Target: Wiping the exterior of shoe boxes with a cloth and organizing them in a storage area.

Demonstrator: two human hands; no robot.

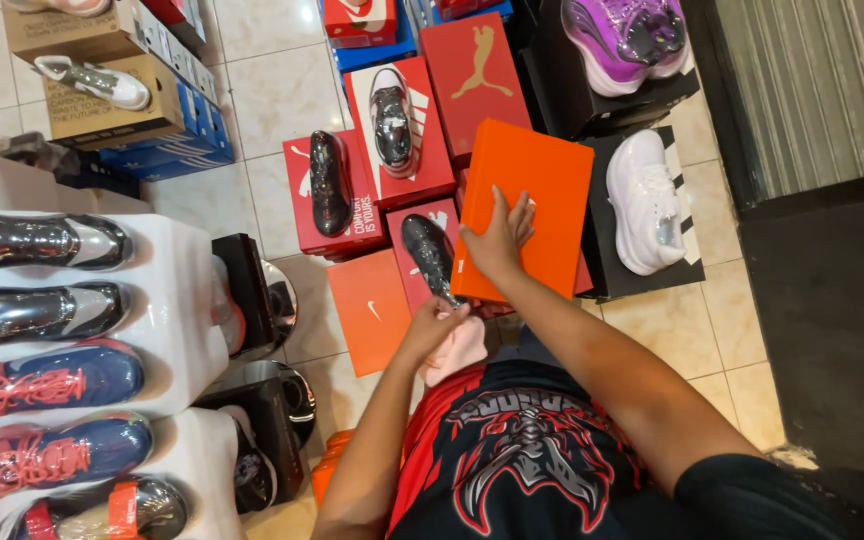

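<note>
Here, the right hand (495, 238) is laid flat, fingers spread, on the bright orange box lid (524, 210), which rests tilted over the red boxes at the middle of the floor display. The left hand (439, 322) is closed around the heel of a wrapped black shoe (429, 252), with a pale pink cloth (457, 350) pinched beneath it. The lid is judged light and stiff, likely cardboard, prone to flex at the middle; it is best taken at an edge or corner. The shoe is judged light, and its glossy wrap slippery, so the heel or sole is the firmer place for the grip.

To the left, a plain orange box (370, 310) with a small white mark lies flat. Farther away, two red boxes (352, 225) carry wrapped dark shoes. To the right, a white shoe (647, 200) sits on a black box (607, 255) with white stripes. Far left, brown boxes (82, 115) are stacked on blue ones.
</note>
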